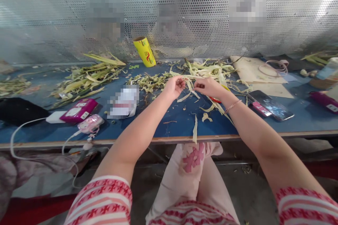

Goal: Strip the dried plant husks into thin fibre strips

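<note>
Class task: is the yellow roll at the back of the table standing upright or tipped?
Tipped: the yellow roll leans, open end up-left.

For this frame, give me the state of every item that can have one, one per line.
Left hand: closed, pinching a pale green leaf strip.
Right hand: closed, pinching the same strip.
Yellow cling-film roll: standing tilted against the perforated metal screen.
Black smartphone: lying flat, screen lit.
Pink gadget: white cable plugged in.
Magenta box: lying flat, closed.
Pale strip at table edge: overhanging the blue table.
</note>
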A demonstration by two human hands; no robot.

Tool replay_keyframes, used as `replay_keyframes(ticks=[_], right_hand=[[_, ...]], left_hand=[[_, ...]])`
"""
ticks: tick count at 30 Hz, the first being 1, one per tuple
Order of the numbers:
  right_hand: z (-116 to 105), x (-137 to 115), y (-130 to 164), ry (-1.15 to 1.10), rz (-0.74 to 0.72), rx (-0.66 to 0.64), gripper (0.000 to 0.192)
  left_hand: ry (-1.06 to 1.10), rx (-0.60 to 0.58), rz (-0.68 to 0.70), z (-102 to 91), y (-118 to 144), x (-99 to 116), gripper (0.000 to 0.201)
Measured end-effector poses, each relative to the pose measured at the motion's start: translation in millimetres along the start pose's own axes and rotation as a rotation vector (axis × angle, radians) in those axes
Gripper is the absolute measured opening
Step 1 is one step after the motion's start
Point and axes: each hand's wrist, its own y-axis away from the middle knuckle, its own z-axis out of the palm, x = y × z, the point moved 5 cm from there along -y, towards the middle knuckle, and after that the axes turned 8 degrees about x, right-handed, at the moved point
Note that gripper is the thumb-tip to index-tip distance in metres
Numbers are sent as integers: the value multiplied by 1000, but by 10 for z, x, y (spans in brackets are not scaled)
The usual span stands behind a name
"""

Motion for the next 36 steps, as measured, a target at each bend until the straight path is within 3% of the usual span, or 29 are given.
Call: replay_keyframes(ticks=[2,6,8,14,23,29,36], right_hand=[[38,-40,26,35,-52,8,6],[62,-74,54,138,-143,93,32],[61,-101,60,162,-206,110,31],[-3,-176,52,75,-315,219,16],[-52,-79,-14,-115,-22,402,12],[13,66,-60,-267,172,316,26],[102,113,-64,-537,267,220,19]], left_hand=[[-11,-16,-24,0,6,-8,23],[-75,-41,-22,43,41,-45,23],[-117,-58,8,73,55,-71,21],[-359,-93,278,100,49,-77,16],[-539,-186,430,116,26,-103,8],[-571,-333,451,197,90,-123,13],[-614,-375,429,216,105,-159,9]])
